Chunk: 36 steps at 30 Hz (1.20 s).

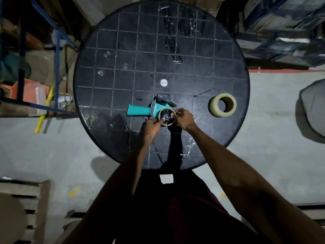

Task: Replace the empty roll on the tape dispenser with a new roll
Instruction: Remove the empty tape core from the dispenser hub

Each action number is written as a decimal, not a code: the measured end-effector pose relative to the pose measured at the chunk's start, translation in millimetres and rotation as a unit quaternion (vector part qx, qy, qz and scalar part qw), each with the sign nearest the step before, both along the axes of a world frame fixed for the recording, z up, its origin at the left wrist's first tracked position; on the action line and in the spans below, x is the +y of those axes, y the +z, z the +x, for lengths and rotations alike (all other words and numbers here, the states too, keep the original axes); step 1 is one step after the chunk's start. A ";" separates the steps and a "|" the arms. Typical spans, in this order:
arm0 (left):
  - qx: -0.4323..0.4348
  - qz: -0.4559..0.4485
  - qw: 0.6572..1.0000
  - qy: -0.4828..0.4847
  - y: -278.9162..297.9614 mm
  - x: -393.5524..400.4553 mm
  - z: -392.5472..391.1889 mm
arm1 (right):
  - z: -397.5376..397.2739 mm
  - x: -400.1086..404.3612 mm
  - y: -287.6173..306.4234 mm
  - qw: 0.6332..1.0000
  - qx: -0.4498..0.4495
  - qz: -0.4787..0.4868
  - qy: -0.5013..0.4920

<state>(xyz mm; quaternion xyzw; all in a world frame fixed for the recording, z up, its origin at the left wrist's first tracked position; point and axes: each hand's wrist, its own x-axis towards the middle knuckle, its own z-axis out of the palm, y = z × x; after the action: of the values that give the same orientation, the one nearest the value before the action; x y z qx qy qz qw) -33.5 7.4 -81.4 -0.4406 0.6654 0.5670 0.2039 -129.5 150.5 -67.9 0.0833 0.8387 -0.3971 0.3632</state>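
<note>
A teal tape dispenser (140, 110) lies on its side on the round black table (123, 50), handle pointing left. An empty brown cardboard roll (168, 124) sits on its black hub. My left hand (154, 124) pinches the roll's near left rim. From the right, my right hand (184, 118) pinches the rim of the same roll. A new roll of clear tape (222, 105) stands to the right on the table, apart from both hands.
Strips and scraps of clear tape stick to the table top, and a white cap (163, 83) marks its centre. Blue metal shelving (56, 50) stands left, a yellow stick (42, 117) leans on the floor, and stacked boxes (281, 29) fill the far right.
</note>
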 end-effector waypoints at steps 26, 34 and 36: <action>0.016 -0.059 0.997 0.050 30.1 9.7 -12.3 | -16.1 -21.7 8.0 0.993 -0.051 0.104 -0.004; 0.031 -0.068 0.994 0.074 39.9 13.9 -14.5 | -7.4 -24.5 10.7 0.990 -0.049 0.114 -0.062; 0.034 -0.078 0.994 0.070 36.2 15.9 -14.9 | -3.6 -23.1 11.4 0.988 -0.046 0.118 -0.089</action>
<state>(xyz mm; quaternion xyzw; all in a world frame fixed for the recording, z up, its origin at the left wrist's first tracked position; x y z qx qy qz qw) -48.4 23.3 -45.3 -0.4811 0.6820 0.5405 0.1061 -133.1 127.4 -56.5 0.2182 0.8515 -0.3219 0.3518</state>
